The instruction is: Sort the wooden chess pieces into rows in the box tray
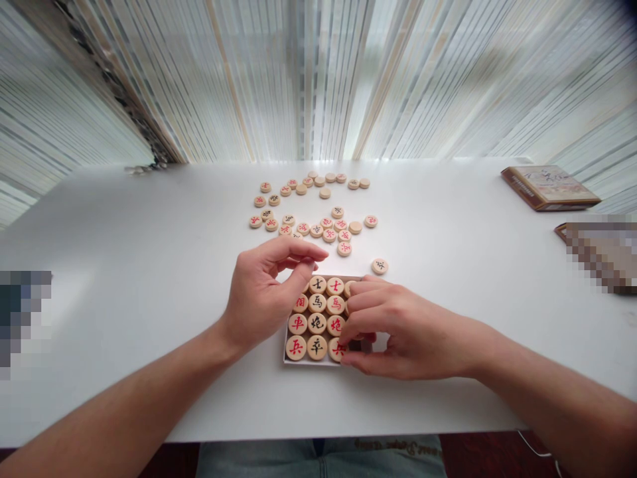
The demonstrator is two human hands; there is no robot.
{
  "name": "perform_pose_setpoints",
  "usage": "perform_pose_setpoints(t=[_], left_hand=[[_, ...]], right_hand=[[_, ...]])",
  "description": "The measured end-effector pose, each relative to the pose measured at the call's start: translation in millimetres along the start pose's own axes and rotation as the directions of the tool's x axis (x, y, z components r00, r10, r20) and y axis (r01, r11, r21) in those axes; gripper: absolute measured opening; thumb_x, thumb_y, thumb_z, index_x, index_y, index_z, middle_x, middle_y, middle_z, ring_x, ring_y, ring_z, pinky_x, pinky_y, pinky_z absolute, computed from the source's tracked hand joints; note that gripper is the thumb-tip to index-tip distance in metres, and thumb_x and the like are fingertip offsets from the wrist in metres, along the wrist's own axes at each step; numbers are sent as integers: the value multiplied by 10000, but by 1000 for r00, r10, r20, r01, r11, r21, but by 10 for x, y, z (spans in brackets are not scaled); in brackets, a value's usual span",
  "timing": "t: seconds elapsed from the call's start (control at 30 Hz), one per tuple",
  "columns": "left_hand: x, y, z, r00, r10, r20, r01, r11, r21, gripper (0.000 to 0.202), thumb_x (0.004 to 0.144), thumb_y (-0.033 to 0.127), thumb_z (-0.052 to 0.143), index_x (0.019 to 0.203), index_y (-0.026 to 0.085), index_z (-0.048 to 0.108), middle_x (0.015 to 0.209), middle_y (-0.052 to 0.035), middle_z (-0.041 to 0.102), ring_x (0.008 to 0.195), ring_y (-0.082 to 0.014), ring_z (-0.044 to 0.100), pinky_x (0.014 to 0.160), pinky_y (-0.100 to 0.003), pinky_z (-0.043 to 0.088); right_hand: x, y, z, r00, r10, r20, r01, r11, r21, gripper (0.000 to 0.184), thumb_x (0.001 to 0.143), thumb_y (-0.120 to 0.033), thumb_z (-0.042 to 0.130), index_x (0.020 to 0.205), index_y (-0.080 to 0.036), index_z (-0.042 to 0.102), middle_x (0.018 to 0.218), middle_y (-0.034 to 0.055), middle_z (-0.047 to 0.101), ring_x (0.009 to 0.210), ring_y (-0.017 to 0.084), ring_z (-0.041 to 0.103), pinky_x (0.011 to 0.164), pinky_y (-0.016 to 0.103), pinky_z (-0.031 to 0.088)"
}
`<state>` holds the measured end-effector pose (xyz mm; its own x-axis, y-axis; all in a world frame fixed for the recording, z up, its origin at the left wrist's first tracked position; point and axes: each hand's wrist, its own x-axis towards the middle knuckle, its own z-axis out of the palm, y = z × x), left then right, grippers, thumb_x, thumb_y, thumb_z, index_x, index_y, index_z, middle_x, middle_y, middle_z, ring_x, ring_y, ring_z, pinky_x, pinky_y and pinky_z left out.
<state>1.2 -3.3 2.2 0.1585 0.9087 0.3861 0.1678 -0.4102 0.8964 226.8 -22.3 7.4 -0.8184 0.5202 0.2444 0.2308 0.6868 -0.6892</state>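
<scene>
A shallow white tray (291, 362) lies on the white table near me, packed with round wooden chess pieces (317, 323) marked in red and black. My left hand (263, 292) hovers over the tray's upper left corner, fingers curled with thumb and forefinger close together; I see nothing in them. My right hand (393, 328) rests over the tray's right side, fingers bent down onto the pieces there, pinching at the lower right slot. Whether a piece is in its fingers is hidden.
Many loose wooden pieces (318, 222) are scattered on the table (149, 265) beyond the tray, one lone piece (379, 266) nearest. A brown box (550, 188) sits at the far right. Striped curtains hang behind.
</scene>
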Motion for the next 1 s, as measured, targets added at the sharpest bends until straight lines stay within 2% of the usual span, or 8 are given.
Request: perform_pose_setpoints(t=[0.23,0.33,0.4,0.47,0.57,0.67,0.83,1.0], left_hand=[[2,-14,-5,1000,1,-7,-1,1000,20,195,899,64,686,914,198,827,913,-12,837,877,-164,777,800,-283,648],[11,-22,-12,1000,1,-9,-1,1000,24,194,902,66,693,925,204,828,913,-5,833,878,-158,774,804,-275,645],[23,-26,-19,1000,4,-12,-4,1000,28,201,903,63,694,930,209,830,912,0,829,880,-153,772,810,-270,644],[43,-32,-30,1000,6,-21,-5,999,34,203,904,64,696,925,213,833,909,1,827,876,-152,771,814,-270,644],[81,-60,-59,999,-2,-50,4,999,41,191,904,79,711,929,217,841,912,-5,830,866,-158,773,817,-280,648],[120,-116,-100,997,-28,-77,32,998,45,168,901,104,721,939,212,845,929,-19,834,868,-175,783,827,-303,654],[173,-244,-145,996,-77,-56,83,988,132,125,901,182,732,952,203,844,985,-49,846,951,-219,797,842,-326,660],[220,-308,-168,995,-87,-39,94,958,271,147,888,201,710,948,195,844,995,-68,858,918,-233,803,758,-322,661]], right_hand=[[3,9,23,999,-19,-27,19,1000,18,116,932,-147,757,815,-142,752,704,19,667,727,163,555,768,323,447],[0,22,18,996,-24,-89,26,999,18,149,937,-168,763,793,-148,730,698,9,656,694,145,561,748,312,455],[-6,39,2,984,-27,-176,26,1000,-11,163,949,-163,740,789,-152,715,685,0,652,655,128,553,716,299,449],[-13,73,-25,953,-16,-302,-2,998,-59,161,958,-144,709,798,-160,713,673,-5,659,631,117,553,668,277,443],[-18,154,-72,874,52,-482,-123,986,-117,177,961,-157,702,785,-174,709,668,-8,674,608,109,564,591,245,432],[-14,257,-108,797,127,-591,-254,958,-136,229,961,-187,699,733,-185,684,636,-17,671,568,105,548,547,239,419],[-12,429,-140,718,203,-666,-367,923,-115,274,944,-270,704,682,-193,680,589,-17,666,534,115,518,537,260,421],[-37,565,-184,666,356,-656,-495,868,-32,293,948,-352,678,707,-189,712,621,10,699,560,139,534,561,287,429]])
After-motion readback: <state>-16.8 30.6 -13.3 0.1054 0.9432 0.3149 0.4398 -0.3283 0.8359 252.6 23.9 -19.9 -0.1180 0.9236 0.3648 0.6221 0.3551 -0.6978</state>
